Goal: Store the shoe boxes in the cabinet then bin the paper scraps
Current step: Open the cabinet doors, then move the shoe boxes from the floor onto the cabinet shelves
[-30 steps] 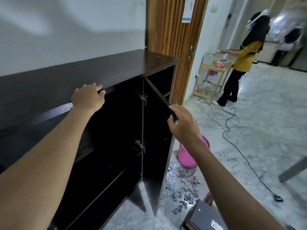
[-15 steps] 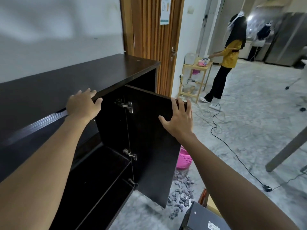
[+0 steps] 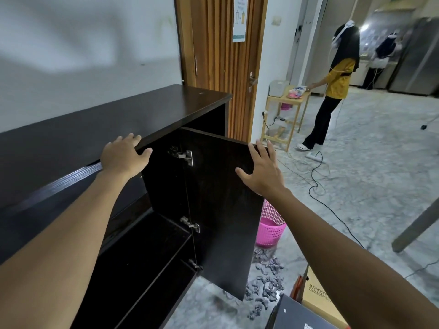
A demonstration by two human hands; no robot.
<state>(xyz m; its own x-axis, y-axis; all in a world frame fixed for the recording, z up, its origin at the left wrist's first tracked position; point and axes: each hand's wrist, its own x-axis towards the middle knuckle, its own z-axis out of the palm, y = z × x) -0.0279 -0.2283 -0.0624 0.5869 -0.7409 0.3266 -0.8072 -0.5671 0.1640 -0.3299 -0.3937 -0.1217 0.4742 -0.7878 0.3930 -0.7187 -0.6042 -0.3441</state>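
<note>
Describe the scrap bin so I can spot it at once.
Find the dark cabinet against the white wall, its door swung open. On the floor beyond that door's outer edge stands the pink basket. Its pink mesh walls set it apart from the grey paper scraps and boxes nearby.

Lighting: dim, even indoor light; bright glare at far right background. Cabinet interior (image 3: 147,252) nearly black, detail lost. Soft shadows on wall (image 3: 83,55). Wide-angle bending at edges; background softly blurred.

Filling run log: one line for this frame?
cabinet: door open | left hand: on top edge | right hand: flat on door | boxes, scraps: on floor
</note>
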